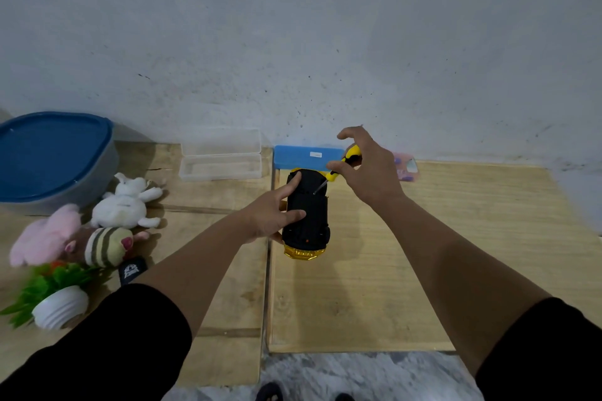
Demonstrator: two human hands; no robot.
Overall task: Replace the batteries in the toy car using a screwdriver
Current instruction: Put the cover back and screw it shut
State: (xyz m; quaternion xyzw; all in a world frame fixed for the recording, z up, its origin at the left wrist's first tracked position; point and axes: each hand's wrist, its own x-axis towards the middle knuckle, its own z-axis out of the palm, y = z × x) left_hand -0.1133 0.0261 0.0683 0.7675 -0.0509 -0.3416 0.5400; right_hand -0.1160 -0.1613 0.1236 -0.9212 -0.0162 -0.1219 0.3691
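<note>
Head view: a toy car (pixel 306 212) lies upside down on a wooden board (pixel 407 254), its black underside facing up and its gold body showing at the near end. The left hand (pixel 270 212) steadies the car from the left side, with the forefinger stretched along the far part of the chassis, the thumb laid flat across the middle, and the other fingers wrapped under the near left edge. The right hand (pixel 368 169) hovers above the far right corner of the car and pinches a yellow and black screwdriver (pixel 338 169) by its handle, fingers curled round it. The tool is tilted, its thin metal shaft pointing down and to the left, and the tip meets the black underside near the far end of the car. Both forearms are bare, with black sleeves at the bottom of the picture.

Just behind the car, against the pale wall (pixel 293 26), lies a flat blue case (pixel 303 156). To its left sits an open clear plastic box (pixel 221 156). A small pinkish package (pixel 405 168) is partly hidden behind the right hand. On the left stand a grey tub with a blue lid (pixel 52 156), a white plush toy (pixel 125 202), a pink plush toy (pixel 45 234), a striped plush toy (pixel 104 246) and a small green plant in a white pot (pixel 58 299).
</note>
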